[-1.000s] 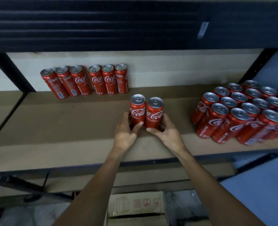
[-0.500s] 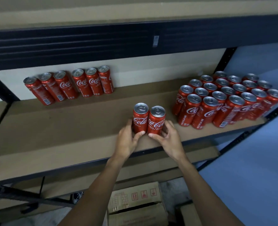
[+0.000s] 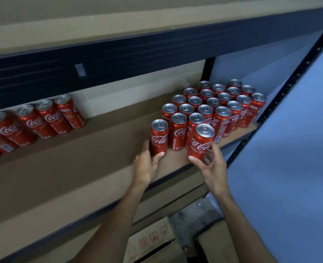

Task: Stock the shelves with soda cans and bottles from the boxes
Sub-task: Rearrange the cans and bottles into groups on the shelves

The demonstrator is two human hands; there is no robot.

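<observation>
— Where are your hands?
— Mid-frame, at the shelf's [image 3: 81, 168] front edge. My left hand [image 3: 145, 166] grips the left can [image 3: 159, 137] near its base, thumb in front, fingers curled behind. It stands upright just beside the block of cans [image 3: 219, 103].
— And the other?
— My right hand [image 3: 211, 166] wraps the right can [image 3: 201, 143] low down, in front of the block. I cannot tell if it touches the board.
— What else?
— A row of cans [image 3: 43, 120] at the left edge, and boxes [image 3: 153, 242] at the bottom.
</observation>
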